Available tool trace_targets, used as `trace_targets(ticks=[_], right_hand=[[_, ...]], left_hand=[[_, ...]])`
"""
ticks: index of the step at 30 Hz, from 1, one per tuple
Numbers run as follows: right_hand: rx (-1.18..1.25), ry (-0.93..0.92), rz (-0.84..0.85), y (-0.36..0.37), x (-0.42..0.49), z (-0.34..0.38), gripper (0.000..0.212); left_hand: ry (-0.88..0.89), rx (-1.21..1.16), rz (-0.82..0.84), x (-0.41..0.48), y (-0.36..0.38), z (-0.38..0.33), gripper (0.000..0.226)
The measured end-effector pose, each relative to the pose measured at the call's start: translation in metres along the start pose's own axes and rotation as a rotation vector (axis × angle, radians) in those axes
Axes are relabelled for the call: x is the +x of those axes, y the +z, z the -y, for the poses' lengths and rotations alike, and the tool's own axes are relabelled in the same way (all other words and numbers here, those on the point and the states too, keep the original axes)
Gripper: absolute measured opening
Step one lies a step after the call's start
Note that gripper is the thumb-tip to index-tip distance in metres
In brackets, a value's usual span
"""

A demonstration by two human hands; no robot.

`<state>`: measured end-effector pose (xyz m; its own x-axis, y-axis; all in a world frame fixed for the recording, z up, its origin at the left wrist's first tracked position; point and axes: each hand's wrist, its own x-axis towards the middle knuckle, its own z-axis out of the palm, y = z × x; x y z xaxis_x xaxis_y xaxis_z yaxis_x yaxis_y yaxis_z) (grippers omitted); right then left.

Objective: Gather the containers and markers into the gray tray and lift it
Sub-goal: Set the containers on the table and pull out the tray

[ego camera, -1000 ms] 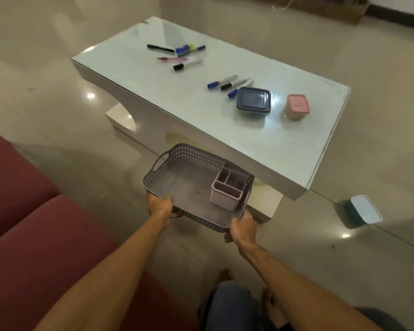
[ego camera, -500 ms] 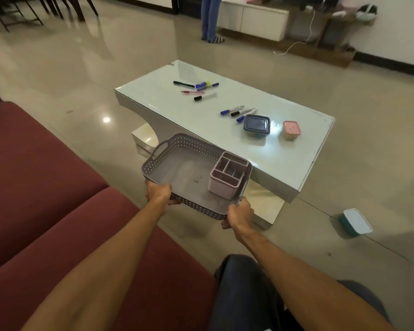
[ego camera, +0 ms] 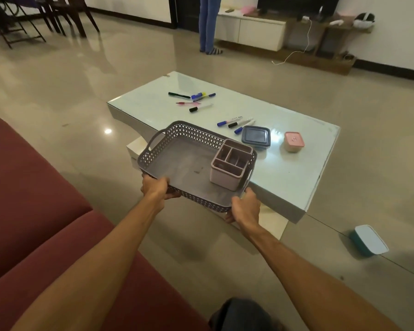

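Observation:
I hold the gray perforated tray (ego camera: 177,161) in the air in front of the white table (ego camera: 285,177). My left hand (ego camera: 157,187) grips its near left edge and my right hand (ego camera: 245,207) grips its near right corner. A pink divided organizer (ego camera: 231,164) stands in the tray's right side. On the table lie a dark blue lidded container (ego camera: 255,136), a pink lidded container (ego camera: 294,141), three markers (ego camera: 234,122) beside the blue container, and several more markers (ego camera: 195,101) at the far left.
A teal container with a white lid (ego camera: 369,240) sits on the floor at the right. A red sofa (ego camera: 34,223) is at my left. A person's legs (ego camera: 208,25) stand by a low cabinet (ego camera: 251,29) at the back. Chairs (ego camera: 58,15) stand far left.
The tray has risen from below the table's edge to above table height, still in both hands. The view has tilted up, so more of the room shows.

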<state>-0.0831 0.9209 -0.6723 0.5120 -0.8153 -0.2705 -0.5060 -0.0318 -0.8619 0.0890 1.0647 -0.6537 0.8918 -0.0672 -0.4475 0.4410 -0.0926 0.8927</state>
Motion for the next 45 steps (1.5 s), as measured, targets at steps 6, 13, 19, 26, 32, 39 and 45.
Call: trace_targets(ticks=[6,13,19,26,32,39,45], right_hand=[[-0.009,0.024,-0.03,0.008,0.076,0.006,0.045],[-0.088,0.129,-0.071,-0.024,0.123,0.02,0.053],[-0.083,0.179,-0.072,-0.037,0.158,0.032,0.048],[-0.074,0.223,-0.051,-0.034,0.189,0.044,0.04],[-0.073,0.233,-0.03,-0.036,0.204,0.05,0.043],[-0.029,0.263,0.039,-0.048,0.206,0.055,0.051],[-0.11,0.291,0.019,-0.084,0.184,0.077,0.056]], left_hand=[[-0.078,0.013,0.033,0.057,0.051,-0.015,0.048],[-0.16,0.041,0.083,0.071,0.114,-0.034,0.055],[-0.206,0.078,0.088,0.084,0.155,-0.047,0.063],[-0.228,0.112,0.073,0.104,0.179,-0.064,0.068],[-0.229,0.107,0.079,0.113,0.186,-0.067,0.069],[-0.262,0.088,0.098,0.1,0.184,-0.07,0.058],[-0.339,0.138,0.059,0.037,0.181,-0.074,0.057]])
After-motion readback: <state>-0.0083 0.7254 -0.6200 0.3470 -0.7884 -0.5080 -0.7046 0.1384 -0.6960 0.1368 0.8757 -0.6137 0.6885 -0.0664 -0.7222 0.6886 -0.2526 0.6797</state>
